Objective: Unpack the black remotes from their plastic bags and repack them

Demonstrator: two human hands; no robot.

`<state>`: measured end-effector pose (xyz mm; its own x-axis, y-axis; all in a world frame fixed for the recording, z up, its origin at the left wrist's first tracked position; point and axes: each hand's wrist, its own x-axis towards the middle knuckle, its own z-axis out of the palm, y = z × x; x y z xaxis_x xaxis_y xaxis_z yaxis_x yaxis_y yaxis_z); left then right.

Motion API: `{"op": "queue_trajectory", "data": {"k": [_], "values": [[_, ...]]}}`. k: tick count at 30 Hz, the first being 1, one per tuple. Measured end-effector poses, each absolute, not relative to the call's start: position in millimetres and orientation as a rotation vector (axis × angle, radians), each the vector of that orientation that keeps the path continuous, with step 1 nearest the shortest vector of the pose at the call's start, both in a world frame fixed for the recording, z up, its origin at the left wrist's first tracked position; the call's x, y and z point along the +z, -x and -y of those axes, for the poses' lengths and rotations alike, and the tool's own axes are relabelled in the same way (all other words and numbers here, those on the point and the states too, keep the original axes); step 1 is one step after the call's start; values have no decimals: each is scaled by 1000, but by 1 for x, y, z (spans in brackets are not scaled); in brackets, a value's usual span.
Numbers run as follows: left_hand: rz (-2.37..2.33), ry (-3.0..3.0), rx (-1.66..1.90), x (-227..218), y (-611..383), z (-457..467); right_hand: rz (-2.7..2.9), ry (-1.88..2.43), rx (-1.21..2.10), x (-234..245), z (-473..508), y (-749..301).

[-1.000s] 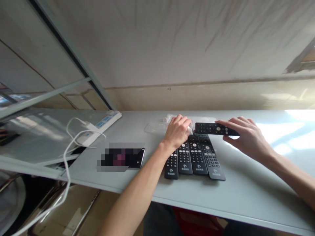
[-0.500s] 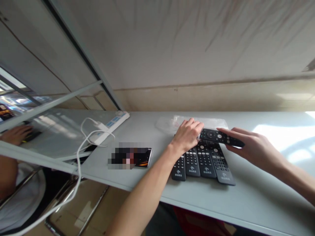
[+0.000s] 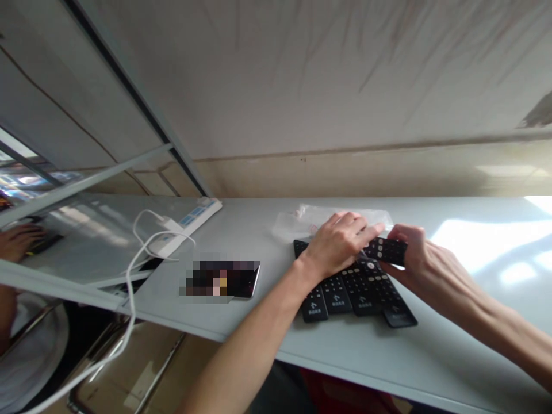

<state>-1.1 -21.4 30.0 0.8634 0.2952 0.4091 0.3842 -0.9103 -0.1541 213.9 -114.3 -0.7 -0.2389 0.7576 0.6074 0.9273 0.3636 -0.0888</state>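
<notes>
Four black remote controls [image 3: 345, 287] lie side by side in a row on the pale counter [image 3: 431, 345], with their lower ends near the front edge. I see a fifth remote [image 3: 388, 250] held crosswise above the far end of this row, and both of my hands are on it. My right hand [image 3: 414, 261] closes around its right end, fingers curled over the top and thumb below, so the grip is firm. My left hand [image 3: 340, 244] lies over its left end with the fingers bent loosely; I cannot tell if these fingers really pinch the remote or only rest on it. The left wrist passes over the far part of the row and hides some of it.

Just behind the hands, some clear plastic bags [image 3: 310, 217] lie flat on the counter, touching or almost touching the left fingertips. To the left of the row, well apart from it, lies a dark phone [image 3: 245, 279]. Further left, a white power strip [image 3: 190, 221] rests at an angle, and a white cable [image 3: 138, 241] loops from it and hangs over the counter edge. At the far left side, another person's hand [image 3: 17, 241] rests on a dark object.
</notes>
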Motion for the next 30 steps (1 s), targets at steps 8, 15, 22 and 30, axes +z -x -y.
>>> {"op": "queue_trajectory", "data": {"k": [8,15,22,30], "values": [[827,2796,-616,23,14,6,2069,1198,-610,18,105,-245],[971,2830,-625,23,4,17,1675,1360,-316,21,119,-219],[1190,2810,-729,17,7,11,1118,1009,574,33,119,-204],[1010,2801,-801,19,-3,22,1203,1286,750,22,122,-198]]}}
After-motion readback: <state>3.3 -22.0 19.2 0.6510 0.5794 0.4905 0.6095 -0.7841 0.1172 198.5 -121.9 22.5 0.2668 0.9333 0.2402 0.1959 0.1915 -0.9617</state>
